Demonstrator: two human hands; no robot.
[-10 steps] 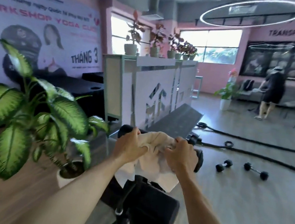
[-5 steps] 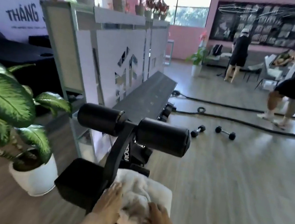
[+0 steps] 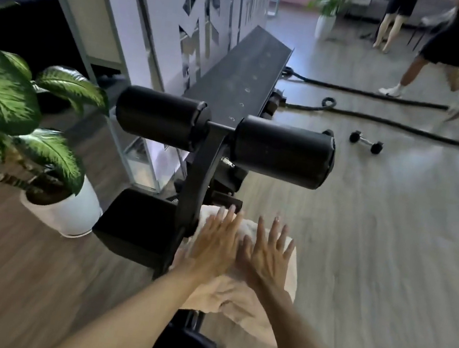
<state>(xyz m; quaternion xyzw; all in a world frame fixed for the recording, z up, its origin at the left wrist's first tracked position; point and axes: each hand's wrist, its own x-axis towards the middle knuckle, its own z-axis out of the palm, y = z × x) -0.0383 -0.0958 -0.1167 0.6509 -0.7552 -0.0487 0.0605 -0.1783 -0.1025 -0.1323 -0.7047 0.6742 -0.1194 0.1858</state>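
Both your hands lie flat on the beige towel (image 3: 231, 298), side by side and nearly touching. Your left hand (image 3: 215, 243) has its fingers straight and close together, the tips reaching the towel's far edge. Your right hand (image 3: 265, 259) has its fingers straight and spread. Neither hand grips or pinches anything; the palms just press down on the cloth.

The towel is bunched and draped over the low part of the black bench, just to the right of its upright post (image 3: 200, 175) and below the two foam rollers (image 3: 283, 152). A black pad (image 3: 135, 222) sits on the other side of the post, with a potted plant in a white pot (image 3: 64, 210) just beside it. Farther off on the wooden floor lie a dumbbell (image 3: 365, 142) and battle ropes (image 3: 382, 125). The picture is blurred.
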